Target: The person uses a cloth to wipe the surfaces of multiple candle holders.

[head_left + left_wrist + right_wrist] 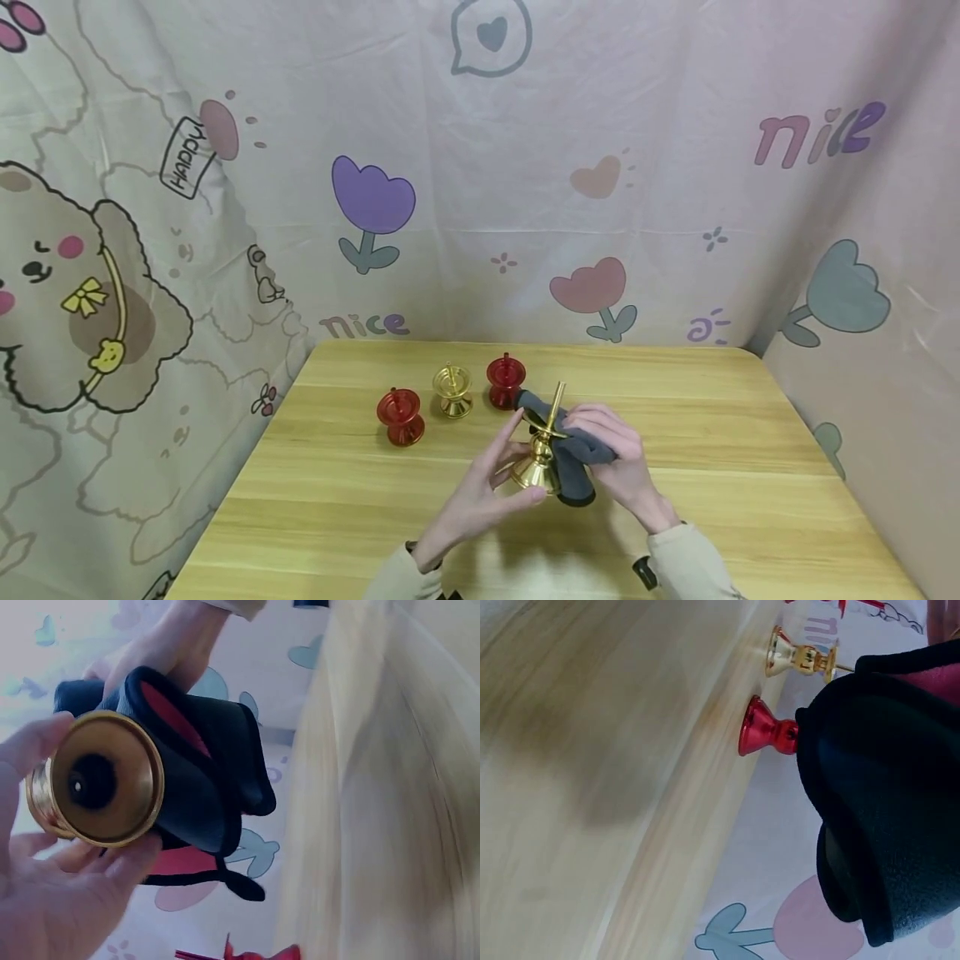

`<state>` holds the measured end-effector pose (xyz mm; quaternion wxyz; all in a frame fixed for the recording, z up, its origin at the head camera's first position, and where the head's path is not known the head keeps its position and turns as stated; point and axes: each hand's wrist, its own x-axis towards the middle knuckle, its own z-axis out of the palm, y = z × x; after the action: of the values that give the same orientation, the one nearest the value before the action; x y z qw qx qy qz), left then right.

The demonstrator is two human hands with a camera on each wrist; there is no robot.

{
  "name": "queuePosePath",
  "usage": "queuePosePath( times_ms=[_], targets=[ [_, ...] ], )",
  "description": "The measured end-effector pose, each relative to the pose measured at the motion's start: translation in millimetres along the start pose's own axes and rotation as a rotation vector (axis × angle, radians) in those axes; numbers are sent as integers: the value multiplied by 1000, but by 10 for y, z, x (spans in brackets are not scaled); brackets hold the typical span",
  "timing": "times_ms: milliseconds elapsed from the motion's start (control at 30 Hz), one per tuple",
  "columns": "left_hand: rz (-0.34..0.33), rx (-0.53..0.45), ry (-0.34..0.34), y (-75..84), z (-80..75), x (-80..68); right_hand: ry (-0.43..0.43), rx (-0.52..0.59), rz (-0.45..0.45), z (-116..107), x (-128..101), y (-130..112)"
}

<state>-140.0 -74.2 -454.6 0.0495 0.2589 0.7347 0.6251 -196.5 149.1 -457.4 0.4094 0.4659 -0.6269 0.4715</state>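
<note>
Wiping step: your left hand [480, 492] fingers grip gold candlestick [542, 454] base above near bench [337, 500]; right hand [618, 458] fingers clamp dark cloth [573, 462] on it. Next, likely: rotate, wipe stem.

Your work surface: light wooden table [360, 508], grain running left-right, rounded far corners, pushed up vs. printed fabric backdrop. Standing on it, far-centre: 3 small candle holders, all upright. Red holder [401, 417] leftmost, gold holder [453, 392] in middle, 2nd red holder [504, 382] rightmost. Near each other, not touching.
</note>
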Motion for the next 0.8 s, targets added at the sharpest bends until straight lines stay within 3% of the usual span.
queuePosePath(
  times_ms=[133,233,433,533,667,800],
  targets=[
    [91,121,70,-7,58,14,9,-45,-35,20,-10,8],
    [137,110,114,-6,67,12,12,-61,-44,32,1,-1],
    [39,-65,20,11,-25,-12,8,8,17,17,3,-9],
    [-8,-78,-22,-1,-43,-12,9,30,25,11,-4,5],
    [13,42,-5,-13,-8,10,9,-11,4,23,-7,10],
    [88,138,61,-10,31,24,12,-47,-27,49,-7,4]
  ],
)
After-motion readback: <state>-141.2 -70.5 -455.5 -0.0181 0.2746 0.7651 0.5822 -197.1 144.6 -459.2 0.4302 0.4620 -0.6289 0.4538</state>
